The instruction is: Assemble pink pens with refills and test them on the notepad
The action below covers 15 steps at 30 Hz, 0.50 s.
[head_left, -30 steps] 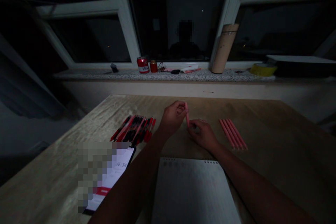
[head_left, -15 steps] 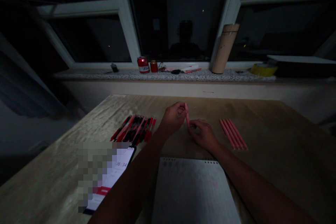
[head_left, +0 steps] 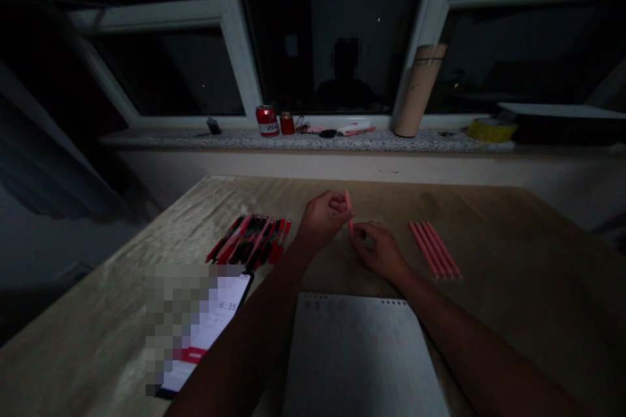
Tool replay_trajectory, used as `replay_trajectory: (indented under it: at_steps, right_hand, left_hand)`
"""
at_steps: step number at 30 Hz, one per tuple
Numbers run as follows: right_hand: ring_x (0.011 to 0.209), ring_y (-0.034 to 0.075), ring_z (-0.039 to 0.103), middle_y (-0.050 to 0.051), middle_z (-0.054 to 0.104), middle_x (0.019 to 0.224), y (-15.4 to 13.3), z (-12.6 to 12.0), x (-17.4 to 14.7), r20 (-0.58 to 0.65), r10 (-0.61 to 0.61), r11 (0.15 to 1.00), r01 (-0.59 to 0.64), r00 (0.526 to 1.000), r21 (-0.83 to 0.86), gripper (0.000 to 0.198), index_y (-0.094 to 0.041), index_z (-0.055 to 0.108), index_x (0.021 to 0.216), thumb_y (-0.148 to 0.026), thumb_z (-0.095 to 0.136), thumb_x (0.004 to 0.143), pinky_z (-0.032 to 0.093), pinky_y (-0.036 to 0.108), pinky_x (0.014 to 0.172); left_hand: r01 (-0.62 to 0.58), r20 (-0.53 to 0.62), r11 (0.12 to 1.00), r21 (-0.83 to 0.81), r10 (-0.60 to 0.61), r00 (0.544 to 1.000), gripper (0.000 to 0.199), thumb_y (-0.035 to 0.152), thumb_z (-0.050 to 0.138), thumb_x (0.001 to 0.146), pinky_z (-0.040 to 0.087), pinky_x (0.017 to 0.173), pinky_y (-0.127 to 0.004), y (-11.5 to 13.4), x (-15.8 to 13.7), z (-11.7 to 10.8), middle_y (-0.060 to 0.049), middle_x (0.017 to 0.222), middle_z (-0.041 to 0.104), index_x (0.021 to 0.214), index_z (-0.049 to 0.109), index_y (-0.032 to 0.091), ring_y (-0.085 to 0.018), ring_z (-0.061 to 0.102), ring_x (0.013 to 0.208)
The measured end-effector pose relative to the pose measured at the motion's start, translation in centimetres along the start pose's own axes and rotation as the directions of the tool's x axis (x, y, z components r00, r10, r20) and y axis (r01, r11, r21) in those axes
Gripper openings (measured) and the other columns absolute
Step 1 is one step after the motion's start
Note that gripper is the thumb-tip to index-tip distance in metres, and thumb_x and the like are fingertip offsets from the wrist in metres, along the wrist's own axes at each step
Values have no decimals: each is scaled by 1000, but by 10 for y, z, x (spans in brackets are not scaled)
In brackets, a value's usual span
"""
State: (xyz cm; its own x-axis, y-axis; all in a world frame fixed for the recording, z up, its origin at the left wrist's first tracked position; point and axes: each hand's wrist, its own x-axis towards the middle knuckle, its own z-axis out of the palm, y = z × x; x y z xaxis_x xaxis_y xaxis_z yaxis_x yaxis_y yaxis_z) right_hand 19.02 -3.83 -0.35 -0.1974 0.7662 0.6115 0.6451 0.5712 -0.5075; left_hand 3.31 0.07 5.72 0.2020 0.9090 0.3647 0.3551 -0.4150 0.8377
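Between my two hands a pink pen [head_left: 349, 202] is held nearly upright above the table. My left hand [head_left: 325, 218] is closed around its upper and middle part. At the lower end, the fingers of my right hand [head_left: 376, 247] are pinched on the pen. To the right, several pink pens [head_left: 434, 249] lie side by side in a slanted row. On the left, several red, black and pink pens [head_left: 249, 239] lie close together. A spiral notepad [head_left: 362, 352] lies in front of me, between my forearms.
A lit phone [head_left: 222, 309] lies at left, partly behind my left forearm. On the granite sill [head_left: 220, 141] stand a red can [head_left: 267, 121], a small red jar [head_left: 286, 123], a tall tan cylinder [head_left: 420, 91] and a yellow tape roll [head_left: 491, 129].
My left hand has shifted very slightly, its fingers now more across the middle of the pen. The phone's displayed time has moved on. My right hand has stayed in place.
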Motion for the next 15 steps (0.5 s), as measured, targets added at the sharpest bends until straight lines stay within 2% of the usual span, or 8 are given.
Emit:
replay_trajectory:
  at_steps: [5,10,15]
  right_hand:
    - [71,17,56,3,64,74,2,0,0,2,1,1000,-1,1000,-2,12,-18,63,87,-19,56,77,39,29,69]
    - [72,18,56,3,65,75,3,2,-1,0,5,1000,-5,1000,-3,12,-18,63,87,-19,56,77,40,29,69]
    - [70,17,57,3,64,74,1,1,0,-15,-3,1000,3,1000,3,12,-18,63,86,-22,55,79,40,29,70]
  left_hand:
    - [-4,45,997,-73,7,999,22,24,65,68,49,63,-21,-1,1,2,-4,79,65,87,59,13,-12,62,68]
    - [-69,85,986,-153,82,993,20,12,55,70,49,68,-20,2,0,3,-4,82,65,89,58,13,-11,62,76]
    - [-69,72,995,-78,75,995,25,16,62,67,49,69,-21,1,0,3,-4,86,64,92,58,13,-11,61,76]
